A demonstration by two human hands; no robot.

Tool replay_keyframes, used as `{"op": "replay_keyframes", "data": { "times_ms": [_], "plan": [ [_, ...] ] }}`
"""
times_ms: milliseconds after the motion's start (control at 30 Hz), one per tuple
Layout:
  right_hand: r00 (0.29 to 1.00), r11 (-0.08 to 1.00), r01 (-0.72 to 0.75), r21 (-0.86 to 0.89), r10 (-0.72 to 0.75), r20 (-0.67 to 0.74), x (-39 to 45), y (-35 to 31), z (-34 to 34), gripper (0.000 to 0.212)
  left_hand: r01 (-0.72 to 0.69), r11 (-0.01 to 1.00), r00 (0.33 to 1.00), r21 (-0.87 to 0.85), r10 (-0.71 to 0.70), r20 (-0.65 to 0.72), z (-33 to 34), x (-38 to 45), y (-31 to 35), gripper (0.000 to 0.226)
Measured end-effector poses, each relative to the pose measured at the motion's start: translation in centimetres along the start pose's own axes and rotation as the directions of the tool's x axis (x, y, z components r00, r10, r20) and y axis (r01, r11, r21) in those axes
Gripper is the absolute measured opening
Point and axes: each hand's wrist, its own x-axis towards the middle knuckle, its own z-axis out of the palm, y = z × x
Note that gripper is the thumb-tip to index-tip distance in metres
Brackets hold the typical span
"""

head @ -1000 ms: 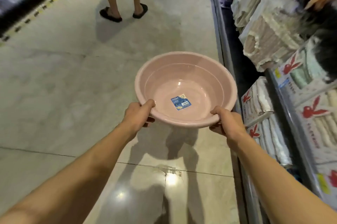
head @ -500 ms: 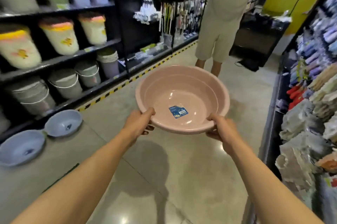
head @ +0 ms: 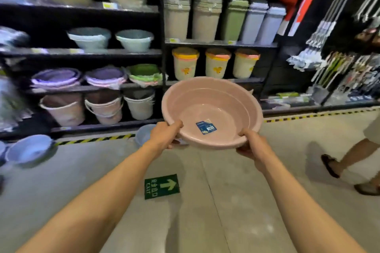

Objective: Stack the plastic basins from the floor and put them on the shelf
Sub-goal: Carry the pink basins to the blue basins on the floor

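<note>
I hold a pink plastic basin (head: 211,106) with a blue label inside, out in front of me at waist height. My left hand (head: 164,135) grips its near-left rim, thumb over the edge. My right hand (head: 251,145) grips the near-right rim the same way. A blue basin (head: 28,149) lies on the floor at the left, and another blue basin (head: 143,134) shows partly behind my left hand. The black shelf (head: 102,88) with stacked basins and buckets stands straight ahead.
A person's legs in sandals (head: 349,162) are on the floor at the right. A green exit arrow sign (head: 161,186) is stuck on the floor between my arms. Yellow-black tape (head: 94,140) marks the shelf base. Mops and utensils hang at the far right.
My view has swung left from the aisle to face the shelves head-on. The pink basin stays in both hands. The standing person has shifted to the right edge.
</note>
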Motion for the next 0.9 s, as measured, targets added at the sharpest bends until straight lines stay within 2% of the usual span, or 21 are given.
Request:
{"op": "replay_keyframes", "data": {
  "times_ms": [167, 400, 567, 733, 900],
  "plan": [
    [0.99, 0.999, 0.004, -0.054, 0.004, 0.143, 3.2, -2.0, 12.4, 0.012, 0.052, 0.997, 0.985, -0.059, -0.061, -0.163, -9.8, 4.4, -1.2, 0.027],
    [0.941, 0.982, 0.052, -0.18, 0.012, 0.338, 7.0, -3.7, 27.5, 0.031, 0.042, 0.987, 0.942, -0.154, -0.091, -0.324, -20.7, 9.4, -3.5, 0.016],
    [0.884, 0.971, 0.071, -0.23, 0.045, 0.465, 7.6, -4.2, 36.7, 0.031, 0.071, 0.977, 0.895, -0.201, -0.151, -0.42, -27.5, 10.6, -5.4, 0.02],
    [0.796, 0.964, 0.083, -0.253, 0.088, 0.599, 8.4, -4.6, 45.7, 0.03, 0.107, 0.961, 0.82, -0.254, -0.23, -0.525, -33.3, 11.9, -6.9, 0.022],
    [0.691, 0.952, 0.1, -0.289, 0.143, 0.709, 9.2, -5.3, 54.6, 0.026, 0.117, 0.951, 0.7, -0.285, -0.283, -0.656, -38.0, 13.4, -8.3, 0.031]
  ]
}}
